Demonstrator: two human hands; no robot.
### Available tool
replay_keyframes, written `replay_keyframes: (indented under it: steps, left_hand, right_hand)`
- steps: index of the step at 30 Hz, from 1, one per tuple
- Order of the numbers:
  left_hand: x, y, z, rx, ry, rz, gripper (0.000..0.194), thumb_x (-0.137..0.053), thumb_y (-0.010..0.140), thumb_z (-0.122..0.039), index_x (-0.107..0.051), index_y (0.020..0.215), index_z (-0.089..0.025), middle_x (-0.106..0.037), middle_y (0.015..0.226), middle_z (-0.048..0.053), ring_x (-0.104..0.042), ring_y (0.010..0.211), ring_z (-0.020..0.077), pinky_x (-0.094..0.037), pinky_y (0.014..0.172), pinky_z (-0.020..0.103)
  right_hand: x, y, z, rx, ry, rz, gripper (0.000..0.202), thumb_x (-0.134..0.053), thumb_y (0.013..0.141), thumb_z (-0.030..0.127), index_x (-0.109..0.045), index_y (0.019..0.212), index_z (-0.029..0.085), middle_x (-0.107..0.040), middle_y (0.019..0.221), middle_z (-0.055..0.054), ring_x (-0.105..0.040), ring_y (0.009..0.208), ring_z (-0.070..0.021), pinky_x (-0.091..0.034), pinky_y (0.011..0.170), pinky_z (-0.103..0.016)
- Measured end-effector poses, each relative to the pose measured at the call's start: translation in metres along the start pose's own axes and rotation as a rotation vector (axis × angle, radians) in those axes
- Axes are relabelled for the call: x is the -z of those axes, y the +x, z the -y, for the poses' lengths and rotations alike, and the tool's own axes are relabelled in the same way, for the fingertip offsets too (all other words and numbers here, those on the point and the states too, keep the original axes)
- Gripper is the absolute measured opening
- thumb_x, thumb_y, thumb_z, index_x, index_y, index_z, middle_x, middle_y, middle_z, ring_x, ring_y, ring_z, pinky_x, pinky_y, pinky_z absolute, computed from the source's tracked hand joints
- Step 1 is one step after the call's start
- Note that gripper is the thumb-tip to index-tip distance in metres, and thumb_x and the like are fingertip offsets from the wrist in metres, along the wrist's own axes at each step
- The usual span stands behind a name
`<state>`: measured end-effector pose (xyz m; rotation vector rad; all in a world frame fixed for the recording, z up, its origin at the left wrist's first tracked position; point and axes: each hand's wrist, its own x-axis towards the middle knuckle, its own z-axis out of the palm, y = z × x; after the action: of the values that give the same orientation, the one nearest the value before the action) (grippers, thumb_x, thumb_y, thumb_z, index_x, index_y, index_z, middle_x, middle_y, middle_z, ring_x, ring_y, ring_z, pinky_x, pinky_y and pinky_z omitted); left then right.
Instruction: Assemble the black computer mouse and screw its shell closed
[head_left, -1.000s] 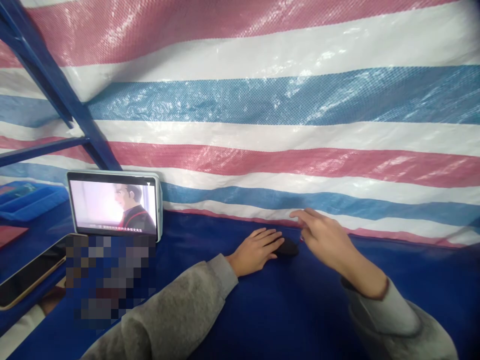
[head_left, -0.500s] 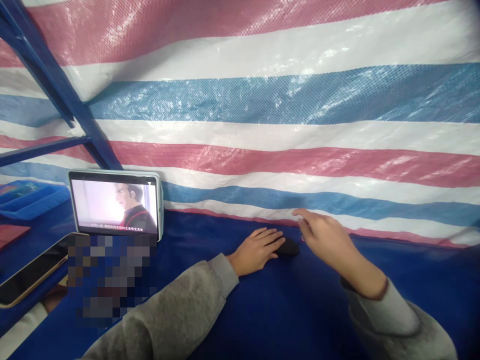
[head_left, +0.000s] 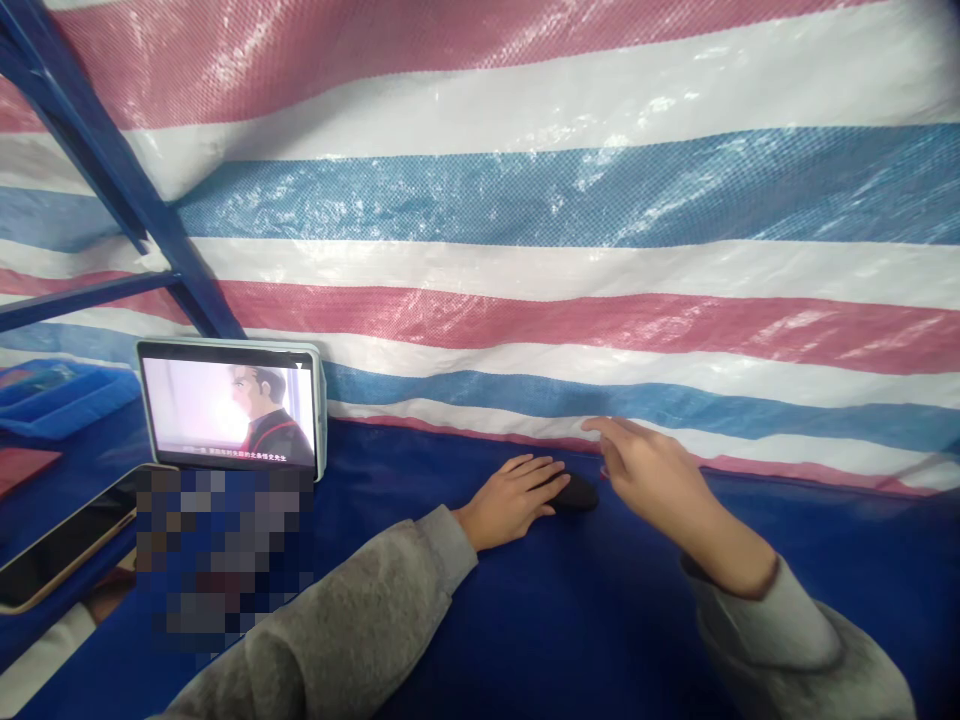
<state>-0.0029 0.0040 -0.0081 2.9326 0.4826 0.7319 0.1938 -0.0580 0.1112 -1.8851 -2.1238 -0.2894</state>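
A dark, rounded object like a computer mouse (head_left: pixel 576 492) lies on the blue surface (head_left: pixel 525 620). My left hand (head_left: pixel 510 503) rests palm down with its fingers spread, the fingertips on the left end of that object. To the right of it, my right hand (head_left: pixel 649 475) is raised near the striped sheet, index finger stretched out to the left and the other fingers bent. Nothing shows in its fingers. A tiny reddish thing, too small to tell, is just beside its lower fingers.
At the left a tablet (head_left: pixel 229 405) stands upright, showing a cartoon. A phone (head_left: pixel 75 540), a blue tray (head_left: pixel 67 400) and a red flat piece (head_left: pixel 26 468) lie further left. Blue metal bars (head_left: pixel 135 190) and a striped plastic sheet (head_left: pixel 525 200) rise behind. Part of another person shows lower left.
My right index finger has shifted very slightly to the left. My left hand has stayed on the dark object.
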Motion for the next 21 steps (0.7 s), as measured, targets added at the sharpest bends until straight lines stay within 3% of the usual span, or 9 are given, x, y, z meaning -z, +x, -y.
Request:
replay_keyframes:
  steps: [3,8,12,18,21]
  left_hand:
    - [-0.0005,0.0,0.0,0.001,0.003,0.006,0.046,-0.047,0.1,-0.033,-0.04,0.143,-0.019,-0.044,0.148,0.009,-0.037,0.14,0.0214,-0.028,0.117,0.041]
    - [0.0,0.0002,-0.0001,0.005,-0.001,0.005,0.046,-0.047,0.1,-0.033,-0.04,0.143,-0.02,-0.043,0.148,0.009,-0.037,0.14,0.0213,-0.029,0.117,0.041]
    - [0.0007,0.0005,-0.0004,0.005,0.0,-0.003,0.046,-0.047,0.1,-0.033,-0.04,0.143,-0.02,-0.044,0.148,0.009,-0.038,0.139,0.0213,-0.03,0.116,0.041]
    - [-0.0004,0.0003,-0.0005,0.003,-0.008,-0.002,0.046,-0.046,0.1,-0.033,-0.039,0.144,-0.02,-0.044,0.148,0.009,-0.037,0.14,0.0219,-0.029,0.116,0.042]
    - [-0.0004,0.0,-0.0002,0.007,-0.006,0.0,0.047,-0.046,0.1,-0.033,-0.038,0.144,-0.02,-0.044,0.148,0.009,-0.037,0.14,0.0217,-0.029,0.116,0.042]
  right_hand:
    - [0.0001,-0.0004,0.0006,0.02,-0.006,0.019,0.039,-0.045,0.078,0.011,-0.064,0.111,0.02,-0.07,0.097,-0.005,-0.065,0.072,-0.0187,-0.038,0.061,-0.028]
    - [0.0006,-0.001,0.0013,-0.012,0.003,0.02,0.037,-0.04,0.085,0.013,-0.063,0.112,0.021,-0.071,0.085,-0.004,-0.064,0.069,-0.0182,-0.038,0.061,-0.028]
    - [0.003,-0.0013,0.0014,0.023,-0.016,0.009,0.04,-0.043,0.079,0.01,-0.063,0.112,0.02,-0.07,0.097,-0.005,-0.065,0.072,-0.0177,-0.038,0.062,-0.028]
    - [0.0022,-0.0007,0.0006,-0.027,-0.022,0.044,0.036,-0.039,0.088,0.014,-0.063,0.114,0.02,-0.072,0.083,-0.004,-0.065,0.068,-0.0189,-0.038,0.06,-0.028]
    - [-0.0003,-0.0004,0.0009,-0.005,-0.012,0.035,0.039,-0.039,0.087,0.011,-0.062,0.116,0.022,-0.072,0.09,-0.004,-0.065,0.068,-0.0179,-0.038,0.059,-0.028]
